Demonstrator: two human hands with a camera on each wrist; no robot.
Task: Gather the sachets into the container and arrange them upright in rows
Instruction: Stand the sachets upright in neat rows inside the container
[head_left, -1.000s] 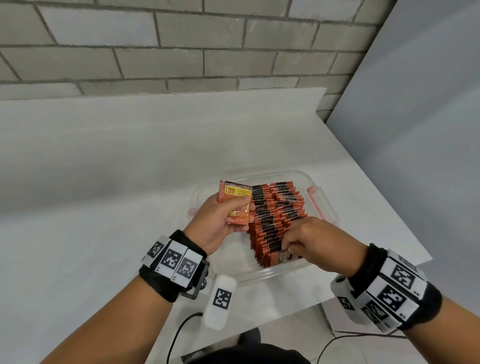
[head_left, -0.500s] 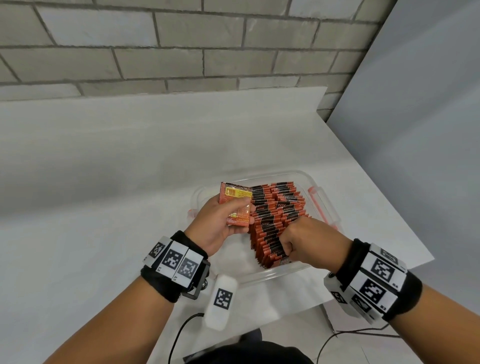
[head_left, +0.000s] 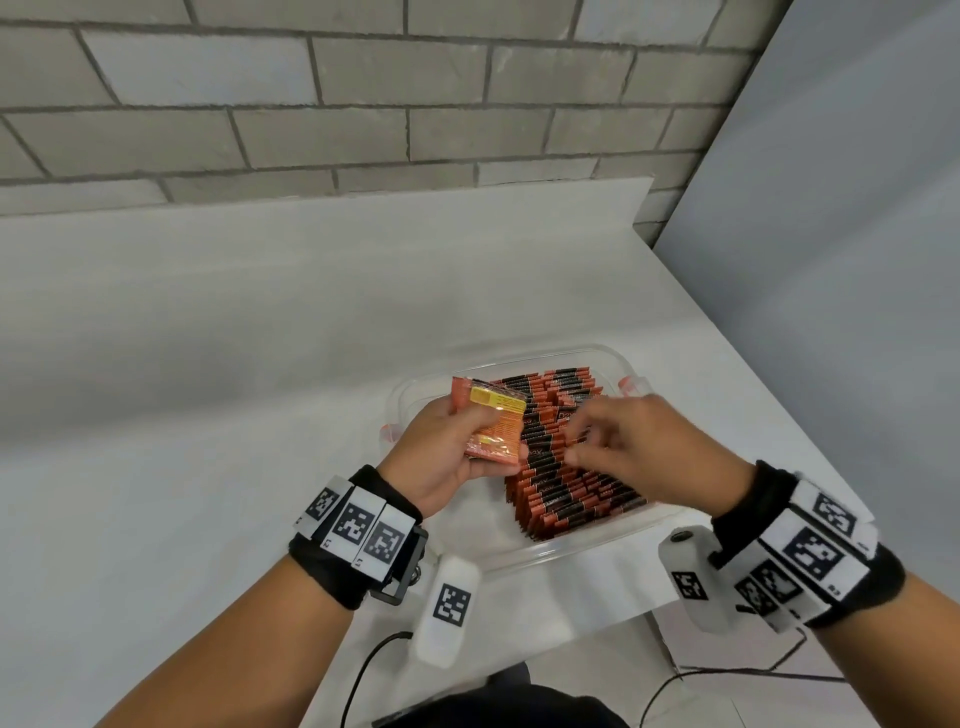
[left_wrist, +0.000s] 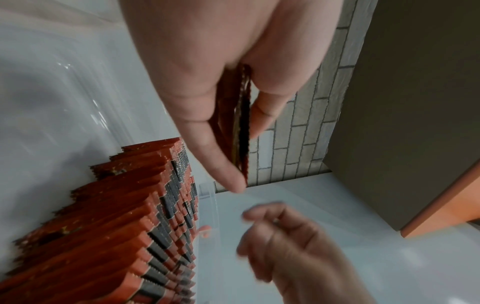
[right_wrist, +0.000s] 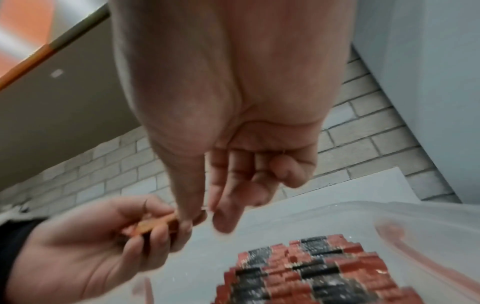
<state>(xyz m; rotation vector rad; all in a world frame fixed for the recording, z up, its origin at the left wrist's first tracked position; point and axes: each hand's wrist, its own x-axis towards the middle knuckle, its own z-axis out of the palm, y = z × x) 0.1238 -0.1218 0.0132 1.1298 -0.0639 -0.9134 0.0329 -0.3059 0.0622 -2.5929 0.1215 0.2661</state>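
Nearest the wearer, the two forearms are reaching in over the front edge of the white table (head_left: 208, 389), each wrist wearing a black band with printed markers; the left hand (head_left: 441, 452) is holding a small stack of sachets (head_left: 493, 423), fingers and thumb curled round it, the top one showing an orange and yellow back; in the left wrist view the stack (left_wrist: 242, 123) is sitting edge-on between thumb and fingers; the right hand (head_left: 639, 457) is hovering just above the packed sachets, blurred, its fingers loosely bent and apart with thumb and forefinger close together, and nothing is showing between them; in the right wrist view the fingertips (right_wrist: 223, 222) are pointing towards the held stack without clearly touching it.

Beneath both hands the clear plastic container (head_left: 621, 364) is sitting on the table near its right-hand corner; the rows of sachets (head_left: 566, 499) are standing upright inside it, red and black edges up, filling its right side, while its left part is showing bare floor.

Beyond the container the table is running back to a grey brick wall (head_left: 363, 104).
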